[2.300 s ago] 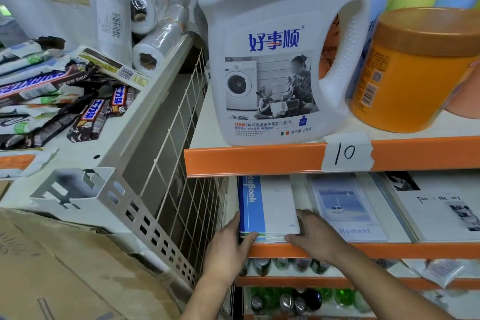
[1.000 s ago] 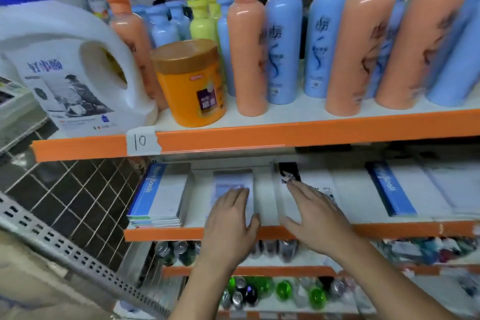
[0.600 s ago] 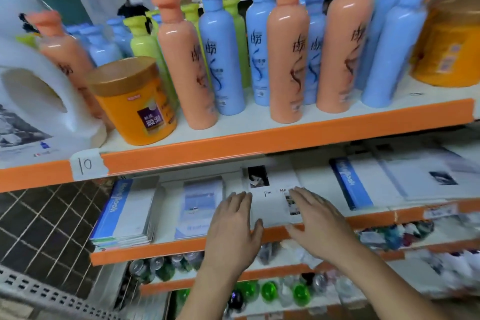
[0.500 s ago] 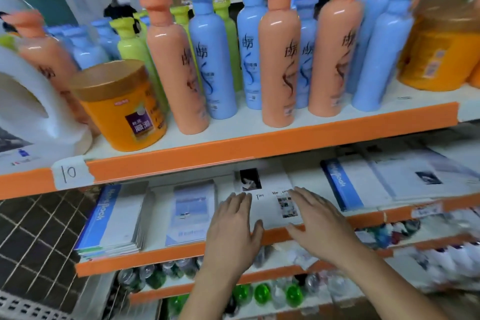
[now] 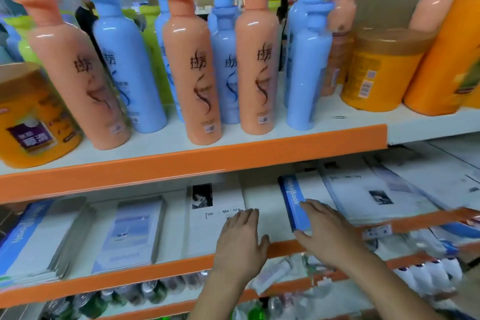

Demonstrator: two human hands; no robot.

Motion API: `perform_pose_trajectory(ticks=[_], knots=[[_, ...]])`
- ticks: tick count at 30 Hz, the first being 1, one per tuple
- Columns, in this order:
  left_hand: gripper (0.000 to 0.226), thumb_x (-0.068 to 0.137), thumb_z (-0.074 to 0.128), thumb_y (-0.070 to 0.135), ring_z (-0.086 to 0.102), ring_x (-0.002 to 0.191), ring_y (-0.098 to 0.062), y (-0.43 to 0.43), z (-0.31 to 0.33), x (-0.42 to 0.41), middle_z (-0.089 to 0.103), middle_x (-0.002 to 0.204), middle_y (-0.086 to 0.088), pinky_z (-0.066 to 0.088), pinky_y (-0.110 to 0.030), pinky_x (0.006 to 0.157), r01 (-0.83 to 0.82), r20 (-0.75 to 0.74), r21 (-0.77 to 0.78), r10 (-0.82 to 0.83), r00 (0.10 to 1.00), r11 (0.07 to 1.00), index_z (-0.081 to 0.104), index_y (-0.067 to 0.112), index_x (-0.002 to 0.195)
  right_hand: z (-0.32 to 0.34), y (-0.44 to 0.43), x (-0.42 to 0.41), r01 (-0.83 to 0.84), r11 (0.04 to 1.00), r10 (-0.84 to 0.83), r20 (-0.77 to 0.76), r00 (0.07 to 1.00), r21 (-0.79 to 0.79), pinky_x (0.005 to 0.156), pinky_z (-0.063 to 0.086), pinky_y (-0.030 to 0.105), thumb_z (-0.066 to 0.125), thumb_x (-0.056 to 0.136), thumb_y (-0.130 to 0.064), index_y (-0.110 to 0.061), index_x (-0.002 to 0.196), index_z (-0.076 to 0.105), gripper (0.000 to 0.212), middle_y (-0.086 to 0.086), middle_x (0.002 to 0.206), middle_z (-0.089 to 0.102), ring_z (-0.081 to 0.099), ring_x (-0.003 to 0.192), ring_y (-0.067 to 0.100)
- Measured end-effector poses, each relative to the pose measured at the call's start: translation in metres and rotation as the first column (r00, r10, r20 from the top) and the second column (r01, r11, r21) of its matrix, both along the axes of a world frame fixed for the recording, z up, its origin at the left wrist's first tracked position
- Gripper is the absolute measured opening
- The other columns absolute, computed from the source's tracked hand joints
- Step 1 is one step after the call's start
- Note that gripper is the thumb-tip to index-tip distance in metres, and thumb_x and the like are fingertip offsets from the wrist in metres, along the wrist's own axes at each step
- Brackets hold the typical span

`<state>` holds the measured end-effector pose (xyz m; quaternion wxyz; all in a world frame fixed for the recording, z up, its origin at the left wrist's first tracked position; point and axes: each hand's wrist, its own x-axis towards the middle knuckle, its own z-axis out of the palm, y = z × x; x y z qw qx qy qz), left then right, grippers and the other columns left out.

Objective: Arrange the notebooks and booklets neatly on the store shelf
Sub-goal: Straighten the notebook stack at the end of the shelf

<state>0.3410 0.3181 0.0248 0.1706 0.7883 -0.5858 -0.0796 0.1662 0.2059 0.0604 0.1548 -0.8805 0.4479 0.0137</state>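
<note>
Left hand (image 5: pixel 240 240) flat, fingers straight, on white photo-cover booklet (image 5: pixel 205 231); right hand (image 5: pixel 326 228), fingers extended, rests on blue-spined notebook (image 5: pixel 292 199) just beside.

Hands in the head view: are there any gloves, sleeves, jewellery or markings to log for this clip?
Nothing worn shows. The left hand and right hand are bare, with no gloves, rings or markings visible. The left forearm and right forearm are bare too: no sleeve, watch or wristband is in the frame. Blur hides finer detail.
</note>
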Motion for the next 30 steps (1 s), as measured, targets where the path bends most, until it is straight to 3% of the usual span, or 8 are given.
perform_pose_trajectory(ticks=[7,12,15,19,21,26,28,30], knots=[[0.061,0.100,0.049,0.046,0.045,0.136,-0.024,-0.103,-0.052,-0.079,0.043,0.152,-0.005,0.037,-0.032,0.110,-0.181,-0.274,0.217,0.237,0.932,0.959,0.036,0.015,0.152,-0.025,-0.096,-0.086,0.021,0.991,-0.011,-0.072,0.997,0.132,0.111,0.037,0.034,0.051,0.097,-0.046,-0.020,0.153,0.032,0.065,0.001,0.154,0.039,0.041,0.139,0.020],[0.063,0.102,0.037,0.053,0.040,0.132,-0.031,-0.133,-0.095,-0.106,0.039,0.154,-0.004,0.041,-0.044,0.106,-0.330,-0.127,0.334,0.389,0.912,0.883,0.026,0.017,0.153,-0.053,-0.128,-0.114,0.024,0.966,0.006,-0.113,0.994,0.259,0.108,0.038,0.038,0.052,0.097,-0.041,-0.024,0.155,0.031,0.064,-0.002,0.157,0.037,0.040,0.141,0.019],[0.067,0.104,0.029,0.053,0.026,0.145,-0.030,-0.138,-0.098,-0.123,0.020,0.165,0.001,0.031,-0.044,0.116,-0.373,-0.109,0.333,0.429,0.897,0.866,0.012,0.020,0.160,-0.065,-0.137,-0.115,0.046,0.920,-0.032,-0.042,0.999,0.390,0.096,0.044,0.033,0.055,0.096,-0.035,-0.023,0.153,0.034,0.062,-0.002,0.144,0.051,0.054,0.123,0.016],[0.072,0.105,0.028,0.053,0.005,0.155,-0.029,-0.146,-0.103,-0.130,0.002,0.170,-0.004,0.011,-0.041,0.126,-0.374,-0.112,0.342,0.433,0.895,0.862,0.007,0.013,0.161,-0.080,-0.151,-0.106,0.023,0.875,-0.102,0.138,0.985,0.484,0.072,0.053,0.032,0.060,0.094,-0.027,-0.013,0.130,0.056,0.039,-0.007,0.085,0.065,0.062,0.073,0.008],[0.077,0.104,0.029,0.056,0.001,0.156,-0.025,-0.149,-0.104,-0.135,0.000,0.170,-0.004,0.006,-0.040,0.127,-0.372,-0.141,0.337,0.437,0.888,0.865,0.005,0.011,0.161,-0.082,-0.156,-0.100,0.023,0.873,-0.122,0.174,0.977,0.487,0.073,0.053,0.032,0.062,0.092,-0.024,-0.010,0.109,0.061,0.022,-0.004,0.085,0.062,0.063,0.077,0.011],[0.086,0.099,0.035,0.065,-0.004,0.156,-0.025,-0.156,-0.101,-0.149,0.001,0.169,-0.009,0.000,-0.039,0.126,-0.373,-0.124,0.302,0.424,0.897,0.877,0.007,0.013,0.162,-0.094,-0.175,-0.106,0.038,0.806,-0.218,0.236,0.947,0.591,0.068,0.055,0.031,0.065,0.089,-0.030,-0.022,0.112,0.057,0.026,-0.003,0.108,0.063,0.069,0.086,0.016],[0.088,0.097,0.035,0.065,-0.008,0.156,-0.026,-0.159,-0.101,-0.158,-0.002,0.169,-0.011,-0.005,-0.039,0.125,-0.351,-0.113,0.299,0.398,0.910,0.887,0.004,0.015,0.162,-0.100,-0.185,-0.108,0.064,0.803,-0.270,0.266,0.926,0.593,0.070,0.060,0.036,0.066,0.089,-0.028,-0.018,0.104,0.060,0.019,-0.001,0.103,0.066,0.071,0.084,0.019],[0.088,0.097,0.036,0.063,-0.013,0.155,-0.026,-0.161,-0.102,-0.169,-0.009,0.169,-0.011,-0.011,-0.036,0.123,-0.330,-0.130,0.283,0.377,0.917,0.900,0.000,0.016,0.162,-0.097,-0.190,-0.110,0.098,0.795,-0.337,0.302,0.892,0.598,0.058,0.055,0.026,0.065,0.092,-0.024,-0.012,0.097,0.062,0.014,0.004,0.091,0.069,0.073,0.079,0.021]])
